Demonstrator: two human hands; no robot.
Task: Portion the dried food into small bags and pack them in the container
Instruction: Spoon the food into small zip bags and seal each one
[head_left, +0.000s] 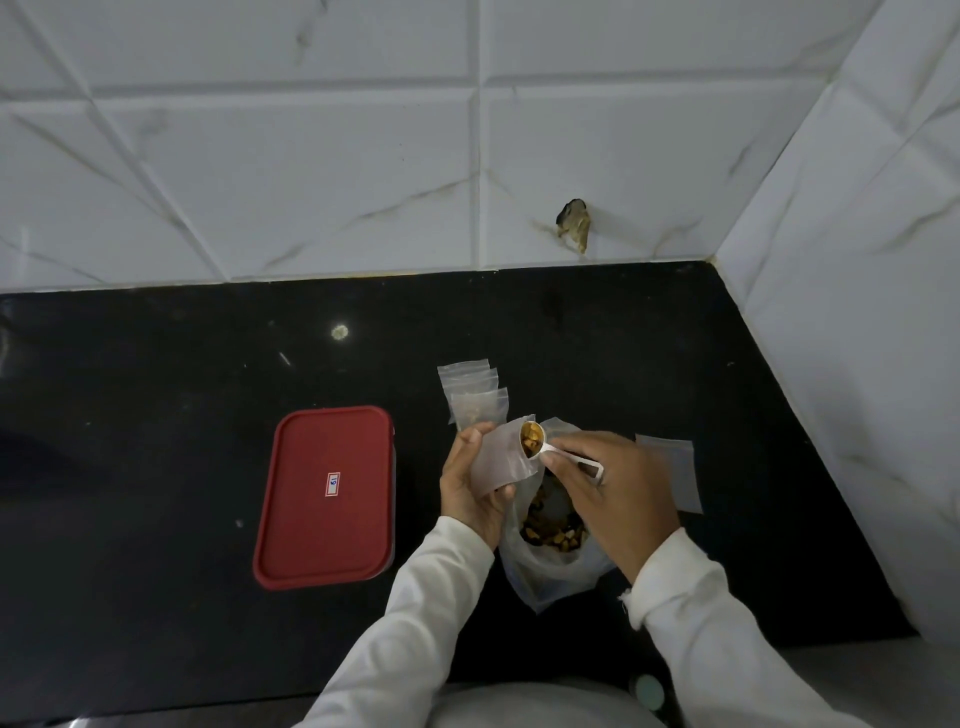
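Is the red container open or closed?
Closed: the red lid lies flat on top and covers it fully.

Your one head camera looks steeply down, close over the black countertop (156, 415); tiled wall (311, 156) at twelve o'clock, its corner (716, 255) seemingly near two.

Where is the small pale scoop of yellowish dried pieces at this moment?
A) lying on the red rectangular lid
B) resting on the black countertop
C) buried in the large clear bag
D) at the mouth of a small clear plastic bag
D: the right hand holds the small pale scoop at the open mouth of the small clear plastic bag, which the left hand grips.
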